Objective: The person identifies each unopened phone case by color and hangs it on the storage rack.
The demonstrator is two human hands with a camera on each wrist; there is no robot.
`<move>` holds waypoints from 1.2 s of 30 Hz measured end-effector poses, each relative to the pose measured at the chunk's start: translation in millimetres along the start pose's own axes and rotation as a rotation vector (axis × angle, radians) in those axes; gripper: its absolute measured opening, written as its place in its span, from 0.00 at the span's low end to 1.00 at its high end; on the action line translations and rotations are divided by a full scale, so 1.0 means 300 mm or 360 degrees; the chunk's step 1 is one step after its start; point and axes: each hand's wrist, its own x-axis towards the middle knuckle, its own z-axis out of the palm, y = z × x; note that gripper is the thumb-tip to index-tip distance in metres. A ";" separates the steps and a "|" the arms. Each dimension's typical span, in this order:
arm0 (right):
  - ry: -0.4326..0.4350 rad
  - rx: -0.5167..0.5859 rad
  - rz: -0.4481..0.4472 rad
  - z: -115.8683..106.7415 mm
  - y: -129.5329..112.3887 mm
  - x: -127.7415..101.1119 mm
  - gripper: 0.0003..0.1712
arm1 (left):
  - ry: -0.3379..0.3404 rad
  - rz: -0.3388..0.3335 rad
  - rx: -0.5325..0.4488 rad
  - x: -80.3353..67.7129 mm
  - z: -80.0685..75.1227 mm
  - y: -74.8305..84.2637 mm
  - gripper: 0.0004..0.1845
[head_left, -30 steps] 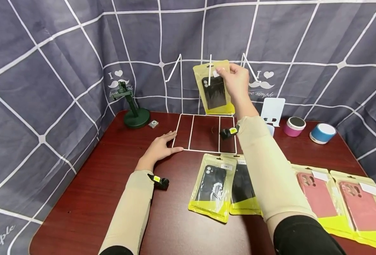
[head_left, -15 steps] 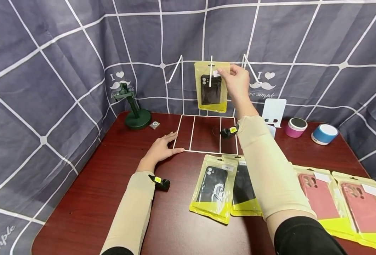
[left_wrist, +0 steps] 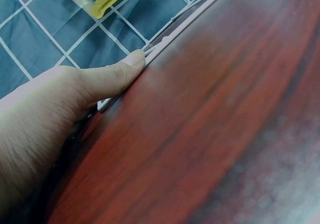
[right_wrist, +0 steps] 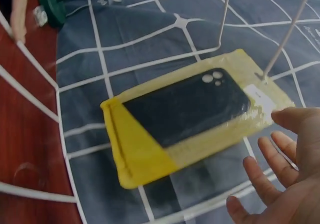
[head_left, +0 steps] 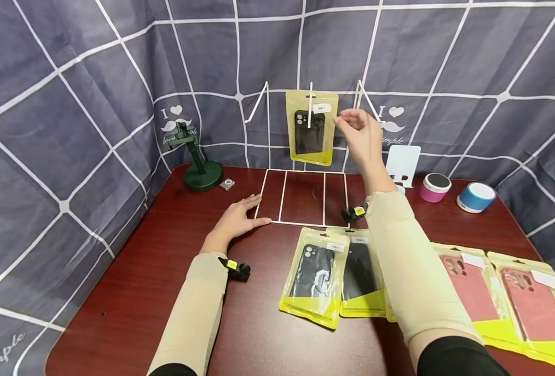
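A yellow-edged clear pouch with a black phone case (head_left: 309, 137) hangs from the middle prong of a white wire rack (head_left: 301, 223). My right hand (head_left: 363, 137) is just right of the pouch, thumb and fingers loosely bent and holding nothing. In the right wrist view the right thumb is close to the pouch's white label (right_wrist: 260, 98), and the prong passes through the pouch's hole. My left hand (head_left: 236, 222) rests at the rack's left front corner, fingers spread. Its thumb (left_wrist: 117, 77) presses on the white base wire in the left wrist view.
Two pouches with black cases (head_left: 312, 271) lie before the rack, and pouches with pink cases (head_left: 470, 287) lie at the right. Behind are a green stand (head_left: 202, 174), a small square gadget (head_left: 227, 184), a white phone stand (head_left: 402, 163), a pink speaker (head_left: 435, 188) and a blue one (head_left: 476, 197).
The tilted pouch has come to hang straight on the middle prong. My right hand has let go of it and moved right and slightly down. The left hand stays put.
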 end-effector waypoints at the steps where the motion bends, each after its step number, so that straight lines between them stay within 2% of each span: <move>1: -0.0017 -0.0022 -0.0003 -0.015 0.006 -0.010 0.17 | 0.0003 0.0000 -0.0003 0.000 0.000 0.001 0.52; 7: -0.0117 -0.0252 -0.0053 -0.095 0.045 -0.081 0.20 | 0.0009 -0.0011 -0.0021 -0.005 0.002 0.002 0.52; 12: -0.0267 -0.0285 -0.0131 -0.135 0.070 -0.178 0.20 | 0.0002 -0.0036 -0.0014 -0.012 0.005 -0.002 0.51; 16: -0.0473 -0.0334 -0.0154 -0.159 0.079 -0.278 0.21 | -0.0007 -0.0045 -0.0019 -0.015 0.005 0.003 0.50; 22: -0.0856 -0.0352 -0.0169 -0.173 0.100 -0.420 0.27 | 0.0003 -0.0032 -0.0025 -0.003 0.005 0.007 0.52; 27: -0.1122 -0.0448 -0.0196 -0.153 0.164 -0.530 0.24 | -0.0007 -0.0047 -0.0026 -0.002 0.004 0.005 0.53; 31: -0.1221 -0.0680 -0.0201 -0.139 0.213 -0.590 0.27 | -0.0024 -0.0046 -0.0033 -0.004 0.003 0.007 0.52; 34: -0.1236 -0.0854 -0.0196 -0.131 0.239 -0.606 0.31 | -0.0029 -0.0042 -0.0027 -0.004 0.002 0.009 0.53; 36: -0.1236 -0.0897 -0.0182 -0.126 0.251 -0.608 0.32 | -0.0021 -0.0047 -0.0025 -0.004 0.000 0.009 0.53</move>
